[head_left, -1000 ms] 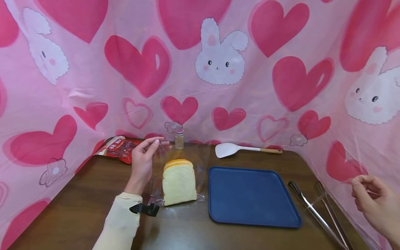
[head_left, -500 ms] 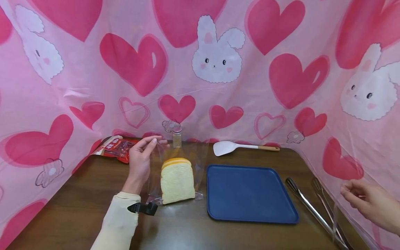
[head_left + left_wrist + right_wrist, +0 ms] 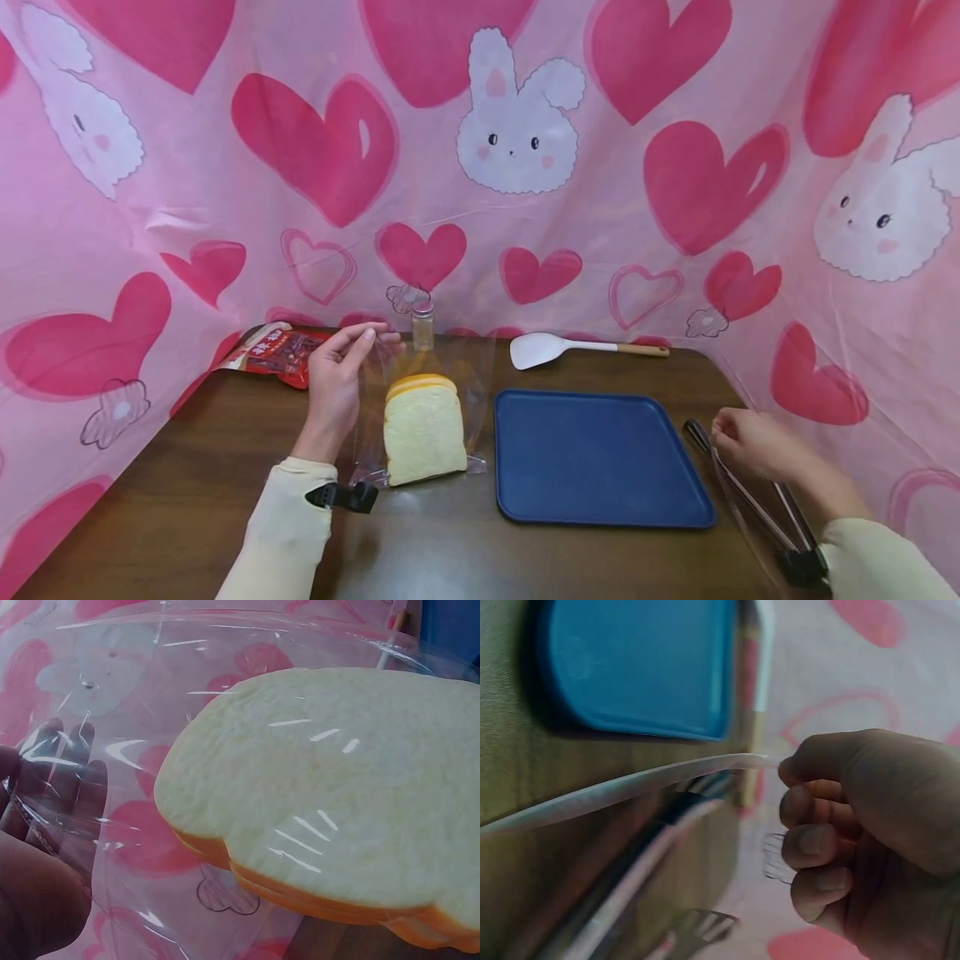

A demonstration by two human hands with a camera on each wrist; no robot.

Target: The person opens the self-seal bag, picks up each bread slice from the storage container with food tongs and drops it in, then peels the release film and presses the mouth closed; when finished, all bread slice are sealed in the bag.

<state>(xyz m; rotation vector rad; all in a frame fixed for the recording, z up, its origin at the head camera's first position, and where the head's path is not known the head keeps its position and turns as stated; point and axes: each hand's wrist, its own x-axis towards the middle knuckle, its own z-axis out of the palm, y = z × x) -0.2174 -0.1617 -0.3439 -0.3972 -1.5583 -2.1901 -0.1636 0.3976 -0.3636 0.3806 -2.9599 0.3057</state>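
Sliced bread [image 3: 424, 435] stands in a clear plastic bag [image 3: 476, 465] at the middle left of the table. My left hand [image 3: 334, 383] pinches the bag's upper left edge between thumb and fingers. Through the film in the left wrist view, the bread [image 3: 322, 780] shows a pale face and an orange-brown crust. Over the tongs [image 3: 753, 507] on the right is my right hand [image 3: 765, 446]. It pinches the end of a thin, translucent strip [image 3: 630, 787] between thumb and forefinger, and the other fingers are curled. The strip hangs down towards the table.
A blue tray [image 3: 600, 458] lies between the bread and the tongs. Behind it rests a white spatula [image 3: 540, 350] with a wooden handle. A small jar [image 3: 423, 331] and a red food packet [image 3: 276, 354] stand at the back left. Patterned pink cloth [image 3: 322, 150] surrounds the table.
My right hand has moved left with the strip, from the far right edge to above the tongs. The left hand has kept its hold on the bag. The whole view has shifted slightly.
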